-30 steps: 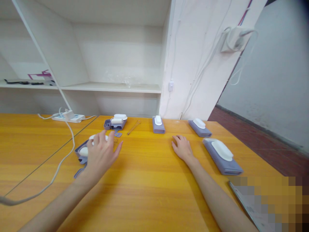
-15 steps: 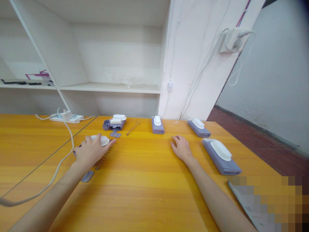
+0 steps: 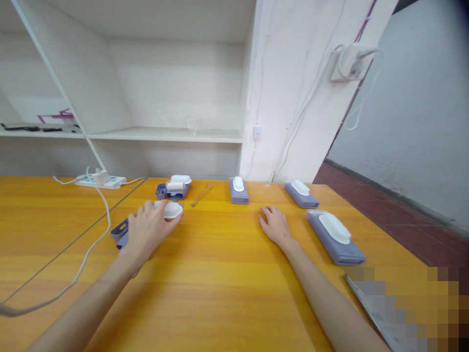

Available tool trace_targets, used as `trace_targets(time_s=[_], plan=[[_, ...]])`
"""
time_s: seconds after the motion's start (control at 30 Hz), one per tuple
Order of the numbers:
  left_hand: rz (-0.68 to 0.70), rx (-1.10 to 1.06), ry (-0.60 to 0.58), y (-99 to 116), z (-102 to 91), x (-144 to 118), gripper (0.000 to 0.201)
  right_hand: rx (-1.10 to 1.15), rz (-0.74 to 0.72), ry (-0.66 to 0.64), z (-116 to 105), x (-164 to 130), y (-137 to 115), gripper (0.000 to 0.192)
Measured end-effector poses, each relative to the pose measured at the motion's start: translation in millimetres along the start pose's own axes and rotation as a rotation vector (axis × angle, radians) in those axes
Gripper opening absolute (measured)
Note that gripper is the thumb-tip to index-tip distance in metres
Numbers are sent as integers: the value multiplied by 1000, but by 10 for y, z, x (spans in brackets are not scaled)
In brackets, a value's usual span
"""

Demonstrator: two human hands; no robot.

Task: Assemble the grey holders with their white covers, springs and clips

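We are holding a white cap with our left hand. The thumb and fingers are curving around its two sides, about half open, and the palm is facing down. The cap is showing at the fingertips; we are not able to tell whether it is touching the table. Under the left hand and to its left, a purple case is lying, and our hand is hiding a part of it. Just beyond this hand, an open box is standing, and to the right of that box a spring is lying. Our right hand is resting on the table, its fingers loosely bent, gripping nothing that we are seeing. Beyond it, to its left, a small box is standing; beyond it, to its right, a second box. Nearer, on its right side, a large box is lying. Left of the left hand, a cable is running.
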State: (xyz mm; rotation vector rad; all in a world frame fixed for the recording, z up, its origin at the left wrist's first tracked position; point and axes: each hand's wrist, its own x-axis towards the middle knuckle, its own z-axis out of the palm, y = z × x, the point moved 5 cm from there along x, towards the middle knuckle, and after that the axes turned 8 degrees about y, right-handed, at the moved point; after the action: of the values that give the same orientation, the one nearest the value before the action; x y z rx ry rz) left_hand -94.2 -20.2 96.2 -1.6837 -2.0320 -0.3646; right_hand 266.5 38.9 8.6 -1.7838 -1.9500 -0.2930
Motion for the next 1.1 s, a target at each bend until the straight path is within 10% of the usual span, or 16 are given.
trace_targets(time_s=[0.37,0.63,0.87,1.1], plan=[[342,-326,-131,1481,125,-271,45,-13,9,-11,-18,0,-19,33],[511,-490,-68,2115,162,-368,50,6,20,-15,-23,4,-23,34],[653,-628,114,2286,-38,-392,64,247,136,56,-12,95,110,34],[667,-624,107,1918,-74,-382,58,383,50,205,-360,178,-182,43]])
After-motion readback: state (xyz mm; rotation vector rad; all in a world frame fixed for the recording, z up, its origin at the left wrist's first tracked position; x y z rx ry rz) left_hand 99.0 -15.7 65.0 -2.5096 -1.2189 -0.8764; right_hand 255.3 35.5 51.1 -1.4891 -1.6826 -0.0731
